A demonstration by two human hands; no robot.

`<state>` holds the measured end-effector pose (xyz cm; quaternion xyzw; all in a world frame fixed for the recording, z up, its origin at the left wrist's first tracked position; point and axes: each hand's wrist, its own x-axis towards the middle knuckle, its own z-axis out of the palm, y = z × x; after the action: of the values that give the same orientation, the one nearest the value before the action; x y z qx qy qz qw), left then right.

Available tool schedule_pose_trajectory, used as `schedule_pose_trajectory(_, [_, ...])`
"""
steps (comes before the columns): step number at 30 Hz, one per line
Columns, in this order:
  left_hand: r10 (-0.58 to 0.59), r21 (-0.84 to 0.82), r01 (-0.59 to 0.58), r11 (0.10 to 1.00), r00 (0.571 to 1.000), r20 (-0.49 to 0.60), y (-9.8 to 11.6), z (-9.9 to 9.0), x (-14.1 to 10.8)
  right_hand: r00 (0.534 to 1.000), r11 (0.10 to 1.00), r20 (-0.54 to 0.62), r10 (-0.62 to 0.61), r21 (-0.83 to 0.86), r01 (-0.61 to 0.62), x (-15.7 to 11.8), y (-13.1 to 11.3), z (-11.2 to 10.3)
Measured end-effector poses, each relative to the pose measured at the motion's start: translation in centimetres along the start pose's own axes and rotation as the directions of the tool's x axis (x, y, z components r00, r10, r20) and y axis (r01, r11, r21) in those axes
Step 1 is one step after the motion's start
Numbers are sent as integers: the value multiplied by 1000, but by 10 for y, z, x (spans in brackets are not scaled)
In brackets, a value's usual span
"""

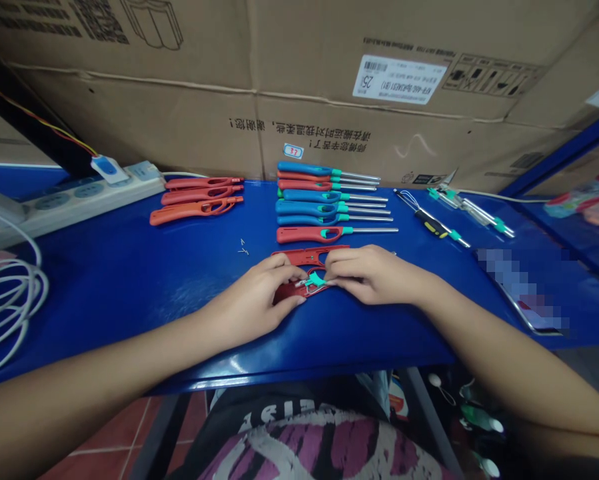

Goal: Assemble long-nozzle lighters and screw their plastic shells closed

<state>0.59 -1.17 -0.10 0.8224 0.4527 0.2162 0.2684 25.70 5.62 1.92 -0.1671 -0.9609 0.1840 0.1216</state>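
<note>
My left hand (259, 293) is closed around the left end of a red lighter shell half (285, 292), thumb below and fingers above. A green trigger (316, 280) with thin wire and small inner parts lies in this half. From the other side my right hand (372, 273) pinches at the shell's right end, by the trigger; its fingertips hide what exactly they grip. Just behind lies a second red shell half (299, 256), partly covered by my right fingers. Several small screws (243, 248) are scattered on the blue table (194, 293) beyond my left hand.
Assembled lighters (312, 233) with metal tubes lie stacked behind my hands. Red and orange shells (194, 212) are at left, near a power strip (74, 200) and coiled white cable (24, 300). At right are a screwdriver (429, 225), metal tubes (484, 217) and a phone (522, 293). Cardboard boxes (189, 113) stand behind.
</note>
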Motion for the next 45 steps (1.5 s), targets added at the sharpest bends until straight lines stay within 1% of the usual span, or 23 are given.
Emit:
schedule_pose_trajectory(8, [7, 28, -7, 1000, 1000, -8, 4, -1, -1, 999, 997, 49, -22, -77, 26, 0, 2, -1])
schedule_pose_trajectory(12, [43, 47, -42, 998, 999, -17, 6, -1, -2, 999, 995, 44, 6, -99, -1, -1, 3, 0])
schedule_pose_trajectory(16, [118, 131, -117, 984, 993, -4, 4, 1, -3, 997, 997, 28, 73, 0, -73, -1, 3, -1])
schedule_pose_trajectory(19, [198, 216, -198, 956, 980, 25, 1, 4, -4, 991, 988, 44, 128, 87, -131, -1, 2, -4])
schedule_pose_trajectory(21, [220, 281, -223, 933, 975, 42, 1, 5, -5, 988, 982, 55, 143, 119, -148, -1, 2, -6])
schedule_pose_trajectory(24, [211, 348, -221, 911, 975, 66, 3, 5, -6, 987, 976, 59, 152, 146, -159, -1, 2, -7])
schedule_pose_trajectory(28, [206, 384, -221, 897, 975, 81, 4, 4, -6, 984, 969, 58, 167, 172, -175, 0, 4, -7])
schedule_pose_trajectory(41, [206, 373, -219, 901, 976, 75, 5, 5, -6, 985, 964, 49, 167, 201, -173, -2, 5, -7])
schedule_pose_trajectory(45, [204, 371, -220, 902, 975, 81, 4, 4, -6, 985, 970, 46, 165, 175, -170, -2, 6, -6])
